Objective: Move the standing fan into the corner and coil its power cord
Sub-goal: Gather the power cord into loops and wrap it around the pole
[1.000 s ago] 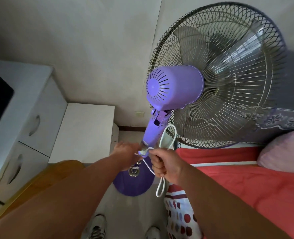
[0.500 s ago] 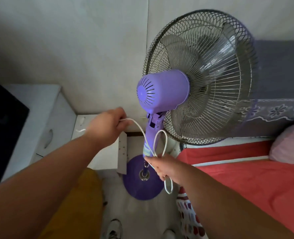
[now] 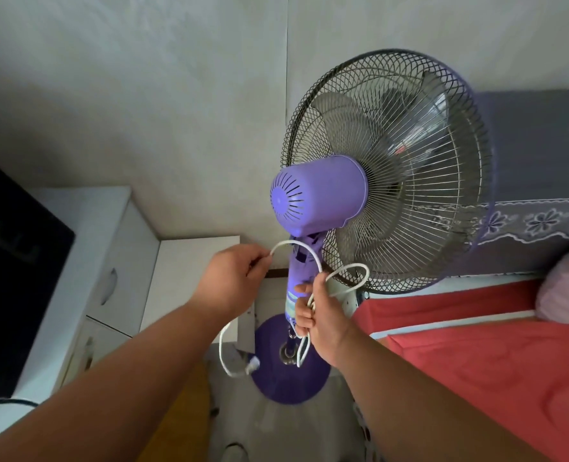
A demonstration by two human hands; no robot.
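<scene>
Right hand (image 3: 319,320) grips gathered loops of the white power cord (image 3: 304,248) beside the purple fan (image 3: 319,195) in the corner; left hand (image 3: 234,278), now nearer, pinches its arc, and the plug (image 3: 248,363) has swung into sight.

- To your left stands a white cabinet with curved drawer handles (image 3: 123,261), and on its top a flat black panel (image 3: 16,278).
- Beside it, against the plain grey wall (image 3: 143,95), sits a lower white bedside unit (image 3: 189,271).
- On your right lies a bed under a red sheet (image 3: 476,361), with a pale pink pillow (image 3: 566,288) at its far end.
- Behind the bed you see a grey headboard cloth with a white flower border (image 3: 543,221).
- Near your feet, a yellow-brown wooden surface (image 3: 176,421) shows on the floor side.
</scene>
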